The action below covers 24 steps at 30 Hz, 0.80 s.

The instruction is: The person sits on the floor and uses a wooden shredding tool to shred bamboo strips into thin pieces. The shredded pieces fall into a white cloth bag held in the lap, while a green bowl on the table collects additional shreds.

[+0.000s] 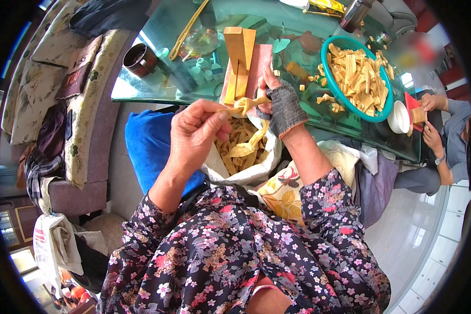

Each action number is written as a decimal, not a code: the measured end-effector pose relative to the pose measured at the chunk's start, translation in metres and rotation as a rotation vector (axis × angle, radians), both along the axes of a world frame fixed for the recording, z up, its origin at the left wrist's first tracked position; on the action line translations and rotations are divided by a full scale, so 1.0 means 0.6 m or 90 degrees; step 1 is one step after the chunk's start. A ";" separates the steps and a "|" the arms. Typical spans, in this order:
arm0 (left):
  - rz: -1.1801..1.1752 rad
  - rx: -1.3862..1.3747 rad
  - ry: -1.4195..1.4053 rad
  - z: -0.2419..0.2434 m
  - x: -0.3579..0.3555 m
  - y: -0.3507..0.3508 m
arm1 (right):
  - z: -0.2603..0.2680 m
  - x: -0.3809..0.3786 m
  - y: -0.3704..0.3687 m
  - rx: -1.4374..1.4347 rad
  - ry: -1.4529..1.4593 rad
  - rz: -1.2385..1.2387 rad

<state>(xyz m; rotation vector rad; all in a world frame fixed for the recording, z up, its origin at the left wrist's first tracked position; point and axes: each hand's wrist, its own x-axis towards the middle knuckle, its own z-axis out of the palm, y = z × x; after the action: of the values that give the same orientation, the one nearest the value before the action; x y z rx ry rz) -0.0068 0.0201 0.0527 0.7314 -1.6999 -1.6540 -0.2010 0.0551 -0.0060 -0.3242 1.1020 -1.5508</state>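
A twisted pale-yellow dried strip (246,105), which looks like bean-curd skin, is stretched between my two hands. My left hand (198,127) pinches one end between thumb and fingers. My right hand (280,103), in a grey knitted fingerless glove, grips the other end, and a length hangs from it. Below them is an open white sack (239,178) with a heap of similar strips (241,151) inside. Just beyond my hands, an upright wooden block stand (235,51) with a thin dark slot or blade rests on a reddish board (261,59).
A teal basket (325,84) of cut yellow pieces stands on the glass table (314,117), with loose pieces around it. At right are a white bowl (398,117) and another person's hands (431,129) holding a wooden block. A dark mug (140,59) stands near the table's left edge.
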 end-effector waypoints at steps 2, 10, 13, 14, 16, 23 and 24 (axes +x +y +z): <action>0.030 -0.058 -0.034 -0.001 0.009 -0.008 | -0.013 -0.002 -0.001 -0.004 -0.014 0.065; -0.036 -0.479 -0.424 -0.035 0.005 0.004 | -0.051 0.082 0.010 -0.119 0.558 0.171; -0.060 -0.551 -0.456 -0.069 0.017 -0.014 | 0.004 0.072 0.016 0.037 0.519 0.414; -0.064 -0.581 -0.448 -0.075 0.012 -0.019 | -0.043 0.065 0.011 -0.139 0.755 0.350; -0.057 -0.662 -0.436 -0.088 0.014 -0.040 | -0.087 0.070 -0.002 -0.267 0.875 0.314; -0.050 -0.757 -0.391 -0.150 0.039 -0.123 | -0.010 0.098 0.008 -0.212 0.818 0.199; -0.033 -0.732 -0.390 -0.149 0.025 -0.121 | -0.012 0.088 0.000 -0.215 0.820 0.174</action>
<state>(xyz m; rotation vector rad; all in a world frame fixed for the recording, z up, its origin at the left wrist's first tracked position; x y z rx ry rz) 0.0083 -0.0524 -0.0365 0.5915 -2.6500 -0.2301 -0.1483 0.0551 -0.0134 -1.7905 1.6099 -1.1939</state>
